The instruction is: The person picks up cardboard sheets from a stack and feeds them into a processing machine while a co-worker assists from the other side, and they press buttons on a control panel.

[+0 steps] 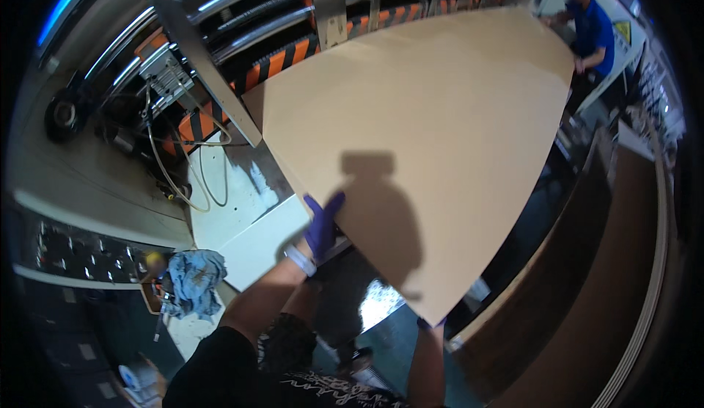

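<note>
A very large flat brown cardboard sheet (469,136) stretches from my body to the far right, with its near corner pointing at me. My left hand (321,226), in a purple glove, grips the sheet's left edge, with part of the hand on top. At the near corner, my right hand (431,323) holds the sheet from beneath; only a little purple glove shows and its fingers are mostly hidden. A co-worker in a blue shirt (592,37) has both hands at the sheet's far right end.
Along the far side runs a machine with metal rollers (257,8) and an orange-and-black striped guard (282,59). At left are a pneumatic block with hoses (167,70), a white panel (257,243) and a blue rag (196,283). Brown boards (587,283) stand at right.
</note>
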Available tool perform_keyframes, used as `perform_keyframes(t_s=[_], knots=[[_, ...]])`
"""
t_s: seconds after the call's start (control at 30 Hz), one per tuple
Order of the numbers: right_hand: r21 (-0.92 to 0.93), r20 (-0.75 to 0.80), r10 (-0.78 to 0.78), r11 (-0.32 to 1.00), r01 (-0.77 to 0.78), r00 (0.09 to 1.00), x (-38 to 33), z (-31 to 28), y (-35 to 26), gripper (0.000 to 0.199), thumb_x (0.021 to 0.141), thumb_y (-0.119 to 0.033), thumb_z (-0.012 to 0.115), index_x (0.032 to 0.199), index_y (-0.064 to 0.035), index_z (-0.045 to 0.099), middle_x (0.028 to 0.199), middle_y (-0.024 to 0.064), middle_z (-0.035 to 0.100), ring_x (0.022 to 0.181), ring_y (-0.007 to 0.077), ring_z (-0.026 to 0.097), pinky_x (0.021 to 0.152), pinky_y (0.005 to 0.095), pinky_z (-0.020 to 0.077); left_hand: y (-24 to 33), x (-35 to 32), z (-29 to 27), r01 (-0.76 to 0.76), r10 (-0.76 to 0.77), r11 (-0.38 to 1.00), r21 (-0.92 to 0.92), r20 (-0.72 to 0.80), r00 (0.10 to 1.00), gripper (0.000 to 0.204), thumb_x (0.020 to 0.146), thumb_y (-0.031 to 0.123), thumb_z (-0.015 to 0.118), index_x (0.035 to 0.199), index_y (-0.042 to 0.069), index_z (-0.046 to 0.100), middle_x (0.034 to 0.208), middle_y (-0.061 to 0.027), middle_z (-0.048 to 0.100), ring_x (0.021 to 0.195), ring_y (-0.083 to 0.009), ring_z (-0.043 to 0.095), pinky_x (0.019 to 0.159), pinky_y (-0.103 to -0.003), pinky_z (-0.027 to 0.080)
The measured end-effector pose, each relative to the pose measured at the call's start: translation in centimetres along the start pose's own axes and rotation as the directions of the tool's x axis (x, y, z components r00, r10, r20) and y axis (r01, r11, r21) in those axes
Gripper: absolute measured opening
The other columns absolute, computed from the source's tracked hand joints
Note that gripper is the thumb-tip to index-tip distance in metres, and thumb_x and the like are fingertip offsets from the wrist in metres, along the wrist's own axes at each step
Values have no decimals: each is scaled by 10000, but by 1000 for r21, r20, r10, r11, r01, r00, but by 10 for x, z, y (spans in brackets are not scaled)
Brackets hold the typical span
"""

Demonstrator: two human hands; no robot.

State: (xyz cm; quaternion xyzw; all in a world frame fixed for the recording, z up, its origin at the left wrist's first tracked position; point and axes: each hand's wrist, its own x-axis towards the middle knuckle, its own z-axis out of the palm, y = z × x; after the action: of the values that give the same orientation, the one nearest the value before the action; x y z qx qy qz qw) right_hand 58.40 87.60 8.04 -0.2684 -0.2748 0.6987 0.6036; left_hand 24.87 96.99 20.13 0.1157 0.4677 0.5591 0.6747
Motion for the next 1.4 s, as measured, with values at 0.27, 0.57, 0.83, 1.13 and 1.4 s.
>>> perform_keyframes(t_s=[0.27,0.57,0.83,1.13,1.4], knots=[[96,-353,14,995,21,935,149,179,139,561,1009,-320,375,1465,-67,170,1451,124,307,1316,252,337,1080,382,323,117,-14,-40,2,9,778,628,-15,1000,584,972,488,395,1454,183,270,1189,-189,536,1005,-314,599,898,-440,506],[-112,-414,-137,989,99,900,179,168,171,594,1002,-184,351,1496,-38,54,1526,145,176,1401,258,216,1149,395,208,26,-41,-108,-86,277,714,695,-167,946,547,1017,384,345,1448,56,268,1337,-168,441,1191,-265,496,1002,-433,432],[-766,-164,-610,574,290,776,238,191,111,668,953,-274,378,1494,1,98,1570,172,53,1454,289,52,1168,385,49,2,-27,-63,-213,533,79,974,140,835,541,1004,356,357,1465,84,273,1481,-176,312,1380,-322,276,1102,-460,258],[-875,-147,-612,447,186,777,231,213,107,716,932,-258,475,1473,47,119,1541,253,85,1442,354,82,1163,425,106,-18,29,-100,-433,659,-199,879,447,604,584,978,351,452,1441,34,286,1274,-182,474,1114,-316,524,802,-401,560],[-535,-68,78,839,-102,995,67,85,71,586,999,-358,434,1449,-11,289,1503,104,302,1368,189,296,1124,319,240,1,63,-85,-403,492,649,645,49,869,720,952,538,422,1464,54,272,1473,-144,338,1338,-253,349,1079,-453,326]])
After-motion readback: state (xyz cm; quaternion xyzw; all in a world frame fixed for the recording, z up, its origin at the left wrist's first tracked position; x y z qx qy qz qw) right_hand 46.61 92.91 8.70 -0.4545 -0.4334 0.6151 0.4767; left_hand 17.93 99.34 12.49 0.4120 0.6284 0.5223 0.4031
